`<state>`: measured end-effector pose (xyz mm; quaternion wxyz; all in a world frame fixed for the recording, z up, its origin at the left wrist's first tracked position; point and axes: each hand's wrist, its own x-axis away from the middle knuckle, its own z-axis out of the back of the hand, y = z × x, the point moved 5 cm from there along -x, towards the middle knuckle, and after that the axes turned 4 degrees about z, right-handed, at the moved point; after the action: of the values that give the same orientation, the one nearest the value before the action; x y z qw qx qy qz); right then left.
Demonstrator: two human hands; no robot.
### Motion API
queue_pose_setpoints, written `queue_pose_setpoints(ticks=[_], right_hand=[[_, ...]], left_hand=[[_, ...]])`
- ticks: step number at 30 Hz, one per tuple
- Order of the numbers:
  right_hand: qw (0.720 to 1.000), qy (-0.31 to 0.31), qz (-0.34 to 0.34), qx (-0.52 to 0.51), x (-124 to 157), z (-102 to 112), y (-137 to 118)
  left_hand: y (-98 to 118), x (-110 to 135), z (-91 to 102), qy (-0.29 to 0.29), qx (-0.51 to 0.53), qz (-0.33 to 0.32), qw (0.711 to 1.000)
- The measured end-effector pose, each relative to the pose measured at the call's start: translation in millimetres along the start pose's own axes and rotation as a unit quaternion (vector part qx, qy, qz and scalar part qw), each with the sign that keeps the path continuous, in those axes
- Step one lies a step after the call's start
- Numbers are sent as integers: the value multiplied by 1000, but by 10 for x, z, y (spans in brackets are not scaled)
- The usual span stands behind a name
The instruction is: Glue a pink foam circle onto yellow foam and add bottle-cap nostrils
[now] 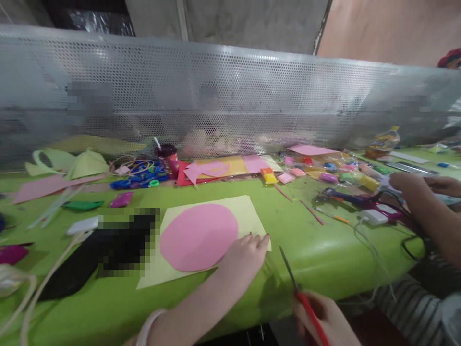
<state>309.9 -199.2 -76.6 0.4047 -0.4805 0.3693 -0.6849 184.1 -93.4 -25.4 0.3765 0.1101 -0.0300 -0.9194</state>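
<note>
A pink paper circle lies on a pale yellow sheet of paper on the green tabletop. My left hand rests on the sheet's right side, its fingers apart and its fingertips near the edge; the thumb is hidden. At the lower right, my right hand is closed around the red handle of a pair of scissors. Their dark, narrow blades point up and away, to the right of the sheet and apart from it.
A perforated metal panel borders the table behind a lidded cup, blue scissors, coloured paper and small clay packets. A black pouch lies left. At right are a glue gun, a cabled white plug and another person's arm.
</note>
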Motion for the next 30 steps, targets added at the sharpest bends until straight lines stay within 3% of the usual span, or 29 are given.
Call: queue_pose_setpoints(ticks=[4, 9, 12, 16, 24, 30], right_hand=[[999, -30, 28, 15, -172, 94, -338], [998, -22, 55, -36, -314, 107, -669], [997, -10, 65, -41, -393, 31, -785], [993, -11, 95, -72, -490, -134, -954], [983, -22, 80, -163, -764, -579, -1051], [976, -17, 115, -182, -772, -820, -1075]], left_hand=[[-110, -207, 71, -11, -22, -33, 999], [-347, -404, 229, 9, -46, 5, 999], [-443, -428, 362, 70, -62, 25, 995], [-551, -378, 480, 179, -55, 1, 982], [-911, -271, 615, 362, 10, 45, 931], [-960, -186, 662, 420, 37, 28, 906]])
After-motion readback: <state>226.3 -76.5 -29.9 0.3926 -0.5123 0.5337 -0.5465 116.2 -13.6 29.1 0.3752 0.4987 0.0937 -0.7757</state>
